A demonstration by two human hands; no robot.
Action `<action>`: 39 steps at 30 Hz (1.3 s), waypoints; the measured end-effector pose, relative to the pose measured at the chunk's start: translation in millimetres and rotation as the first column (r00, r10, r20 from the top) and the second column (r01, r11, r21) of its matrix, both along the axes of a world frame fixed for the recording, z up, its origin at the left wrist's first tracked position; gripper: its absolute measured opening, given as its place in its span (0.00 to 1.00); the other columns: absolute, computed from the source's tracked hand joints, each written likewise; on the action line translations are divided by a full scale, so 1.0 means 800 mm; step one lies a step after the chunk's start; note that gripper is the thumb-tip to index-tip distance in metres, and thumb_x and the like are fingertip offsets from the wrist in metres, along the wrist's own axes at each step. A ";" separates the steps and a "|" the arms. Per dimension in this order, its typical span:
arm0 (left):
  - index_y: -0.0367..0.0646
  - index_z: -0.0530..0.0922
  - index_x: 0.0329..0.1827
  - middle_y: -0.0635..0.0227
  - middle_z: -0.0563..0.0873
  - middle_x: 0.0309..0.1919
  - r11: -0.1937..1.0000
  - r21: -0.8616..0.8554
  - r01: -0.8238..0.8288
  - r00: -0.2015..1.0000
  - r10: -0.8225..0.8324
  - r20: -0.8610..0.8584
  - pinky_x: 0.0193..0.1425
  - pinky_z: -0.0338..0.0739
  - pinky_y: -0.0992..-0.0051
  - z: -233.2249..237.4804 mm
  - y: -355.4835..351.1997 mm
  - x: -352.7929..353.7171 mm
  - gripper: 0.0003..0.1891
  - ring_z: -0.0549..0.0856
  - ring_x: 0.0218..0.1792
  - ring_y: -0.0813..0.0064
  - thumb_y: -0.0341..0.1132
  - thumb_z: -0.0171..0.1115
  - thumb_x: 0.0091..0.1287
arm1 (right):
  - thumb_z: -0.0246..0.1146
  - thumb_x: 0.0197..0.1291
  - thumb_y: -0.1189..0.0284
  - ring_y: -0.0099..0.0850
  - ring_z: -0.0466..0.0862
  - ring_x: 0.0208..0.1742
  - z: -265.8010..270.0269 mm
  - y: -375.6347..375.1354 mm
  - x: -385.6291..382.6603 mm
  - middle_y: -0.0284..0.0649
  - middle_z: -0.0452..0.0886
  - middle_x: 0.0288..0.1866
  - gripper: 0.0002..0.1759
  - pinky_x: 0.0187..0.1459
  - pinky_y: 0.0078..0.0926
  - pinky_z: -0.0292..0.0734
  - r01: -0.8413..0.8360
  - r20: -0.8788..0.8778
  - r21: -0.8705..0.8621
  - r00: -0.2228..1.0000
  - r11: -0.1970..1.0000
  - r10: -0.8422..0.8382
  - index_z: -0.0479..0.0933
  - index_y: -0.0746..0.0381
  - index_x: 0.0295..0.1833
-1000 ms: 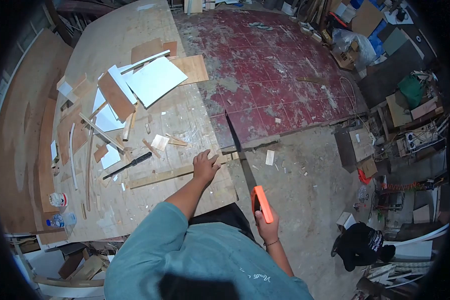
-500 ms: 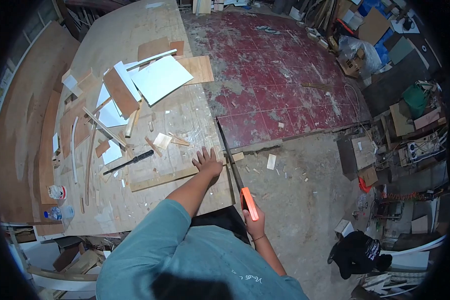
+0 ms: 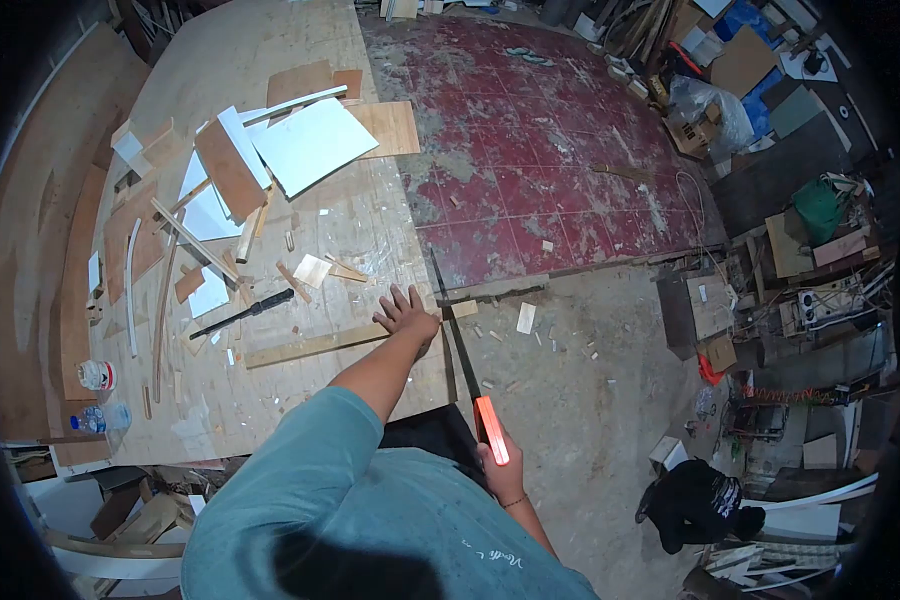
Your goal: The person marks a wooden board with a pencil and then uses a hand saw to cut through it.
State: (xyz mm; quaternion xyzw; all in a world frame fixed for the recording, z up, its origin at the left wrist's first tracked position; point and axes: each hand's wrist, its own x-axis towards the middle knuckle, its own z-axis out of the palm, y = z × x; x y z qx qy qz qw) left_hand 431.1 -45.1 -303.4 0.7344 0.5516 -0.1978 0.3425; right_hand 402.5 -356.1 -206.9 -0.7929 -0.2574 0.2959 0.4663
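My left hand [image 3: 407,312] lies flat, fingers spread, on a long thin wooden strip [image 3: 310,347] near the right edge of the plywood worktop [image 3: 220,400]. The strip's short end [image 3: 464,309] sticks out past the edge. My right hand [image 3: 502,473] grips the orange handle of a hand saw [image 3: 491,429]. Its dark blade [image 3: 452,322] runs up along the worktop's edge and crosses the strip just right of my left hand.
Offcuts, white panels [image 3: 310,143] and brown boards [image 3: 228,168] litter the worktop's far half. A black-handled tool [image 3: 242,313] lies left of the strip. A tin [image 3: 95,375] and a water bottle [image 3: 98,417] stand at the left edge. Clutter lines the floor's right side.
The saw has been drawn back toward me along the worktop's edge and its handle now sits lower. My left hand stays pressed on the strip.
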 end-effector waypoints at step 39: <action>0.56 0.36 0.83 0.58 0.26 0.81 0.999 -0.012 -0.047 0.999 0.047 0.019 0.76 0.27 0.36 0.005 0.002 -0.001 0.47 0.29 0.80 0.46 0.57 0.54 0.70 | 0.59 0.54 0.81 0.36 0.81 0.61 0.066 0.064 0.012 0.51 0.81 0.59 0.31 0.62 0.30 0.73 -0.007 -0.027 -0.011 1.000 1.000 0.006 0.71 0.71 0.67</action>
